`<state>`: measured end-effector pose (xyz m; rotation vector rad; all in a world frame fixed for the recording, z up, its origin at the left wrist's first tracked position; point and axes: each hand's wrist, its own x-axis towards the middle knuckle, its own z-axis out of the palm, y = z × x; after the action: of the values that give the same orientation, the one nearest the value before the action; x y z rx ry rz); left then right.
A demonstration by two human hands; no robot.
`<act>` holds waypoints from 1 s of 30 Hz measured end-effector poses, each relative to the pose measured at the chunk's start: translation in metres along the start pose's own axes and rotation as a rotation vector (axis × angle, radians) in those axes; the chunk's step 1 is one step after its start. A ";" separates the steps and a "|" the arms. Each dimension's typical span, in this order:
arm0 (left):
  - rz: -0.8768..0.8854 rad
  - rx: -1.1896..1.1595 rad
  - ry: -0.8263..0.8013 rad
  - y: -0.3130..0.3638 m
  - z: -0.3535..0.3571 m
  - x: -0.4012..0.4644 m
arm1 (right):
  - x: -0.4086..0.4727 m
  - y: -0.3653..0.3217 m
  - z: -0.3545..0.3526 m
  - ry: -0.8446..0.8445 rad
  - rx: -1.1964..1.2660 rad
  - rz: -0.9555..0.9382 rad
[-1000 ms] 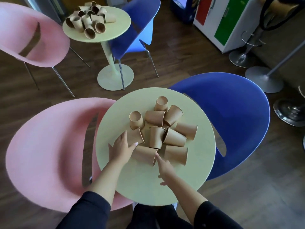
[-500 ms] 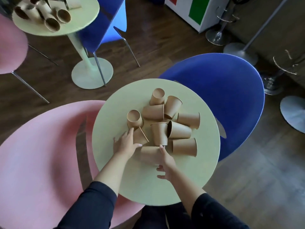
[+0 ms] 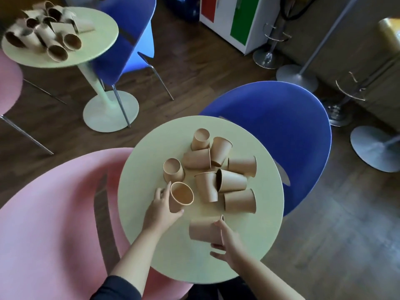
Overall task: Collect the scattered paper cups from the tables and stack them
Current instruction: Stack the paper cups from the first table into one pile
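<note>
The left hand gripped an upright cup, fingers curled round its side, above the near table. The right hand held a sideways cup at its rim end, just beside the loose cups lying mid-table. More cups lay on the far table.

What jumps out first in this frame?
The heap of brown paper cups lying tumbled in the middle of the near round table. At its near edge the left hand grips one cup mouth-up while the right hand holds another on its side. A second pile covers the far table, top left.
</note>
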<state>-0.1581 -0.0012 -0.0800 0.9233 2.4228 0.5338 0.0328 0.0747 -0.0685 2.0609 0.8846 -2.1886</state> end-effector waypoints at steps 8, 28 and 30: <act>-0.070 -0.402 0.022 -0.006 0.023 -0.017 | -0.043 -0.018 -0.021 0.044 -0.546 -0.621; -0.208 -0.667 0.055 -0.005 0.025 -0.022 | -0.022 -0.072 0.066 -0.187 -1.335 -1.046; -0.214 -0.666 0.072 -0.008 0.026 -0.024 | -0.011 -0.072 0.068 -0.180 -1.431 -1.025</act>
<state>-0.1313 -0.0186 -0.0977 0.3602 2.1285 1.2018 -0.0552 0.1036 -0.0319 0.6782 2.6549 -0.9314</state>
